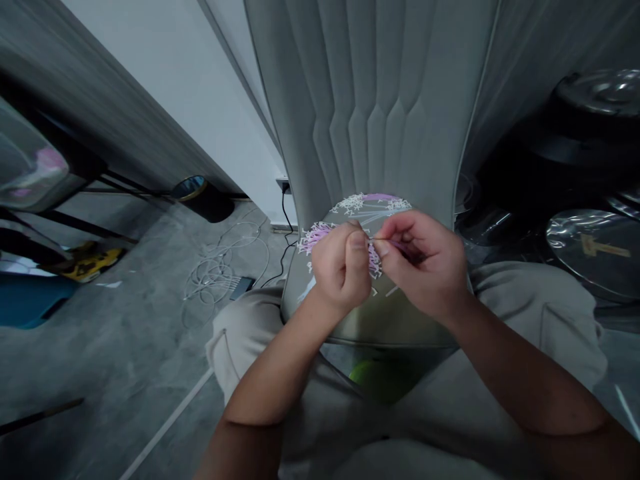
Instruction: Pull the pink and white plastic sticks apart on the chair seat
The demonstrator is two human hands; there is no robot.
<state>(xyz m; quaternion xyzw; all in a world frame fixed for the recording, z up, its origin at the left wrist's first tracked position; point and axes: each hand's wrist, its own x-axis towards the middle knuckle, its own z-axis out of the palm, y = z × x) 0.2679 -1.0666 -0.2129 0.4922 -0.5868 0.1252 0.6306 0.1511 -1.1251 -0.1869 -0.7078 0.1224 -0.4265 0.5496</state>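
Note:
Above the grey chair seat (pixel 400 327), my left hand (pixel 340 267) is closed in a fist round a bundle of thin purple strips with white branched tips (pixel 316 235); the bundle shows on both sides of the fist. My right hand (pixel 425 263) is closed just to its right, thumb and forefinger pinching a thin strand that runs to the left fist. Something purple shows inside the right hand's curled fingers. Behind the hands, more white-tipped pieces (pixel 350 202) and a purple bunch (pixel 380 197) lie on the seat, with a few pale strips.
The padded chair back (pixel 370 80) rises ahead. Coiled white cables (pixel 215 270) and a dark power adapter (pixel 242 288) lie on the floor at left, near a black bin (pixel 207 200). A blue container (pixel 35 299) stands far left; clear round lids (pixel 597 250) are at right.

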